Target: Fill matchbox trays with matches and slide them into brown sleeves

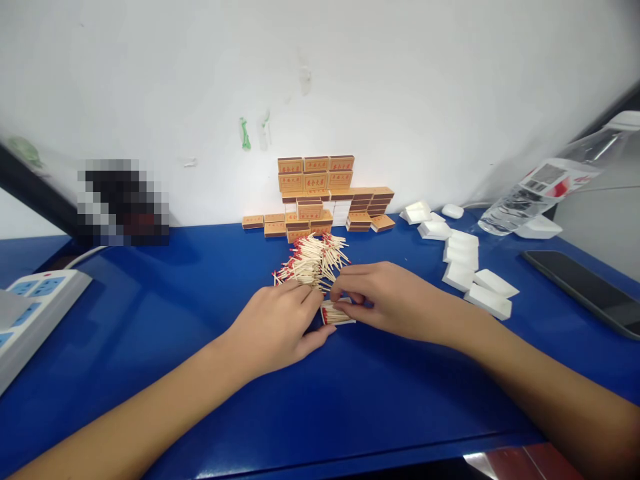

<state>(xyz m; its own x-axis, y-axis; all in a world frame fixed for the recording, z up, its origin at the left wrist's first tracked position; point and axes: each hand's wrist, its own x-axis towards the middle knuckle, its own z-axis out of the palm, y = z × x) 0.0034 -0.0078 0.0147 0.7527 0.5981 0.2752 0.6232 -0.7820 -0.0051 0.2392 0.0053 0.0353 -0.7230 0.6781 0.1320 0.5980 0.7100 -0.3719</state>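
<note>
A small white matchbox tray (pixel 338 323) lies on the blue table, partly filled with red-tipped matches (pixel 334 315). My left hand (pixel 280 327) is closed around its left end, thumb at the near edge and fingers curled at the far side. Over the tray's right part, my right hand (pixel 377 293) has thumb and fingers pinched together, touching the matches. Whatever is between those fingertips is hidden. Just beyond both hands spreads a loose heap of matches (pixel 313 257), red heads mostly pointing away.
Orange-brown matchboxes (pixel 315 181) stand stacked against the white wall. Several white trays (pixel 460 255) lie to the right, near a tilted water bottle (pixel 530 190) and a phone (pixel 583 290). A power strip (pixel 60 310) sits at the left.
</note>
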